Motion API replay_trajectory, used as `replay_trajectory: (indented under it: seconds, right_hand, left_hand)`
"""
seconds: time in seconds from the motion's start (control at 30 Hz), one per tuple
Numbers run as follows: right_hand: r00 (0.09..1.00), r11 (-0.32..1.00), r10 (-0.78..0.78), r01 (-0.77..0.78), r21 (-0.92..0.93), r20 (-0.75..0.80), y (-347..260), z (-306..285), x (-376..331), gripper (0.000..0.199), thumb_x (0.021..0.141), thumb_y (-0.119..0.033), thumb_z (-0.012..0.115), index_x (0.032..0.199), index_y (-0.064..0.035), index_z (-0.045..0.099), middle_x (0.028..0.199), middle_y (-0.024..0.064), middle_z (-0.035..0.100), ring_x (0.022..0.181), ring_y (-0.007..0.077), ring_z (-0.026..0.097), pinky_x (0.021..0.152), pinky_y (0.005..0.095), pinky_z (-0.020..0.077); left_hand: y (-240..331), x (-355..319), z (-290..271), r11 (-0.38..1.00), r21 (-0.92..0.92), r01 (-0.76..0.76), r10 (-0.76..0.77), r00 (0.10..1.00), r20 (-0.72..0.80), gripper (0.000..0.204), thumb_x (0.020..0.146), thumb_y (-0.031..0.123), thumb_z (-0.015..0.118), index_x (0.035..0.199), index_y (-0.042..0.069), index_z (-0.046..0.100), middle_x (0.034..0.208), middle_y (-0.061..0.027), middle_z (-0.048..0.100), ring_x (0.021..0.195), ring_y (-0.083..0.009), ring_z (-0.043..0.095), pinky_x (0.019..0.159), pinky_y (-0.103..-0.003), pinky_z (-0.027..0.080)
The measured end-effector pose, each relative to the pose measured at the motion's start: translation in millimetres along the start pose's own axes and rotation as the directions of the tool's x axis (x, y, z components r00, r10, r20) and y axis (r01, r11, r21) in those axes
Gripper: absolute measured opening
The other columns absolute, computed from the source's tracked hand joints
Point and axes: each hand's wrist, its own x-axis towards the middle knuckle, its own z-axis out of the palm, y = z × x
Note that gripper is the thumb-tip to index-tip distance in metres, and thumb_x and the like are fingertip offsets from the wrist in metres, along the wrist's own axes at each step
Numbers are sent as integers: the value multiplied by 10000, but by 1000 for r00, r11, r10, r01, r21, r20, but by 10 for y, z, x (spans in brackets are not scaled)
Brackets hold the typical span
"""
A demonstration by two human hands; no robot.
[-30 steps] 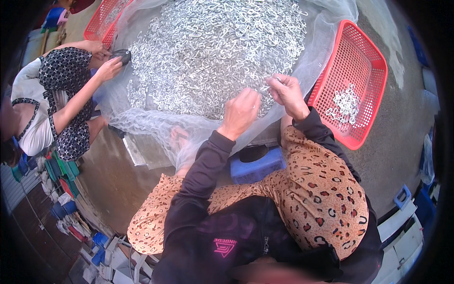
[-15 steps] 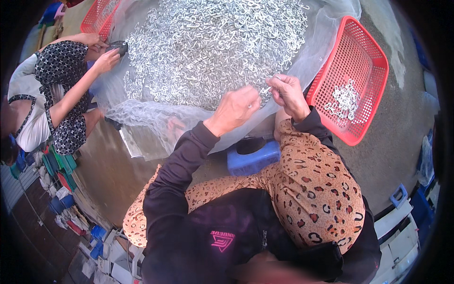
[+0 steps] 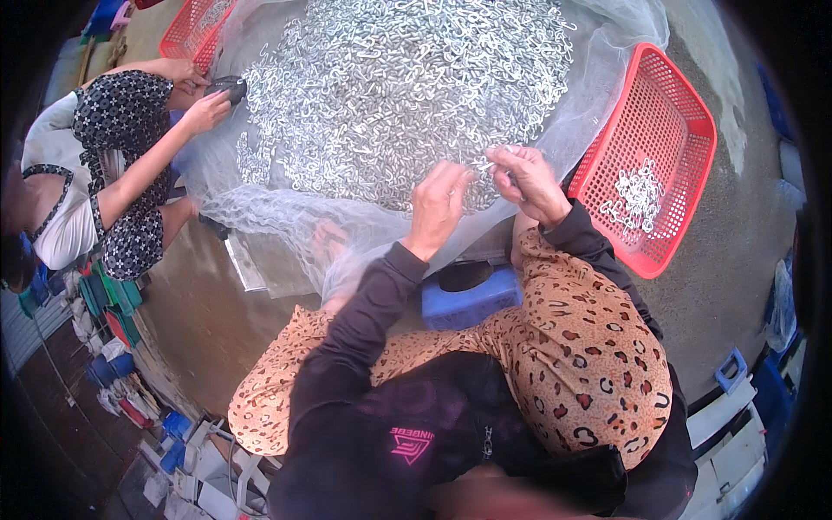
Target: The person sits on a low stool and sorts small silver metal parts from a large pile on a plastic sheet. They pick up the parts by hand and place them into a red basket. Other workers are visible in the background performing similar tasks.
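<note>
A broad heap of small silvery metal hooks [image 3: 407, 87], many of them S-shaped, lies on a sheet of white netting [image 3: 269, 208]. Over its near edge my two hands work close together, a small gap between them. My left hand [image 3: 438, 208] is closed in a pinch, its fingertips pointing to the right; what it holds is too small to make out. My right hand [image 3: 533, 184] pinches a small metal hook [image 3: 484, 162] between thumb and fingers, the piece showing just left of the fingertips.
At the right stands a red plastic basket [image 3: 598, 147] with a small pile of hooks [image 3: 637, 198] inside. A blue plastic stool [image 3: 472, 303] is between my legs. A co-worker [image 3: 130, 165] sits at the left, hands at the netting's edge by another red basket [image 3: 186, 39].
My left hand has turned more upright, its fingertips still near the right hand. The right hand keeps its pinch with little movement. The whole view has shifted slightly.
</note>
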Motion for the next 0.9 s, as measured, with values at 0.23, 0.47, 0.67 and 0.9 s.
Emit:
replay_trajectory:
  seconds: [0.23, 0.47, 0.67, 0.9]
  right_hand:
    - [1000, 998, 10, -11, -65, -15, 76, -22, 72, 205, 895, -198, 571, 738, -69, 544, 521, -37, 457, 375, 39, 344, 348, 205, 207]
    - [999, 991, 18, -13, -135, 36, 79, 28, 106, 261, 899, -243, 575, 699, -79, 540, 520, -42, 447, 383, 32, 340, 357, 206, 215]
    - [996, 998, -36, 40, -41, 79, 115, 103, 89, 265, 900, -217, 575, 677, -77, 551, 514, -46, 450, 411, 28, 366, 384, 195, 242]
    - [985, 985, -171, 169, -46, -34, 4, -102, 92, 233, 899, -204, 545, 701, -83, 527, 531, -20, 461, 418, 51, 380, 388, 192, 265]
  left_hand:
    - [-149, -41, 12, 994, 83, 69, -83, 980, 179, 109, 866, 105, 598, 892, 11, 645, 772, -91, 586, 659, -223, 555, 609, -307, 436]
    - [-135, -2, -15, 1000, 9, -3, 4, 998, -70, 57, 826, 46, 627, 862, 18, 662, 707, -78, 582, 621, -195, 563, 562, -296, 433]
    - [-53, -69, 39, 997, 59, -54, 65, 976, -206, 46, 801, 46, 639, 846, 39, 647, 714, -84, 570, 603, -242, 566, 520, -342, 430]
    - [-49, 157, -235, 994, -105, 28, -45, 985, -168, 43, 836, 99, 611, 849, 63, 631, 645, -21, 516, 571, -145, 521, 475, -283, 387]
